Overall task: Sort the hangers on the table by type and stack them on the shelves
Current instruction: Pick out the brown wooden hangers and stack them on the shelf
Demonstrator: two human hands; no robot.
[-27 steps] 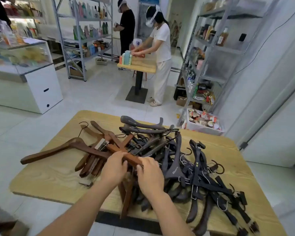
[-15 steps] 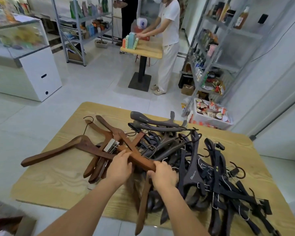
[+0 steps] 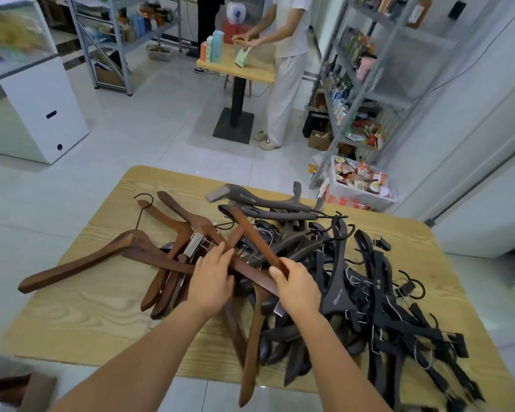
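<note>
Reaching across a table (image 3: 72, 322): grips one arm of a brown hanger (image 3: 256, 239) in the right hand (image 3: 295, 288), fingers and thumb curled round the wood, far end tilted up over the heap. Rests the left hand (image 3: 211, 275), fingers straight and pressed together, on crossed brown hangers (image 3: 137, 242) at mid-table. Works with black hangers (image 3: 338, 292) heaped to the right and grey hangers (image 3: 265, 203) along the far side, all tangled and touching.
</note>
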